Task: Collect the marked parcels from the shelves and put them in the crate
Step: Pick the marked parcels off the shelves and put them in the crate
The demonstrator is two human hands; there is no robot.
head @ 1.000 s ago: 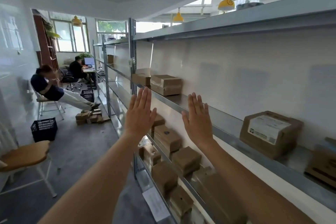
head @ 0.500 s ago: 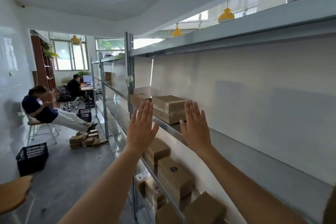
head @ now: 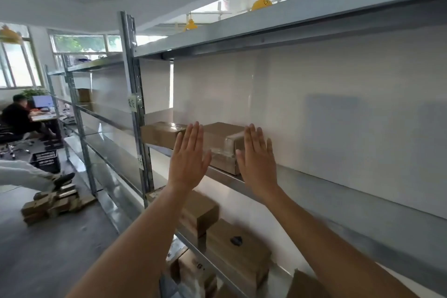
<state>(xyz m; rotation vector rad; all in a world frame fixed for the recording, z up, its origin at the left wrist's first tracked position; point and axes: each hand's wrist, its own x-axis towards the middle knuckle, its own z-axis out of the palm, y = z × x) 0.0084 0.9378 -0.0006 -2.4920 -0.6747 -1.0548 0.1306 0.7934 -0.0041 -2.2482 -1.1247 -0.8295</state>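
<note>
A brown cardboard parcel (head: 223, 144) wrapped with clear tape lies on the metal shelf (head: 338, 191) at chest height. A second brown parcel (head: 160, 133) lies just left of it. My left hand (head: 188, 157) is raised flat in front of the taped parcel's left side, fingers together and holding nothing. My right hand (head: 257, 158) is raised flat by the parcel's right end, also holding nothing. On the shelf below lies a parcel with a dark mark (head: 238, 249) on top. A black crate (head: 46, 161) stands on the floor far left.
A steel upright post (head: 135, 104) stands left of the parcels. More brown boxes (head: 198, 213) fill the lower shelves. A pile of boxes (head: 54, 202) lies on the floor beside a seated person's foot (head: 63, 178). Another person (head: 17, 116) sits at a far desk.
The view has moved closer to the two parcels on the shelf and turned right. Both raised hands now frame the taped parcel; they still hold nothing.
</note>
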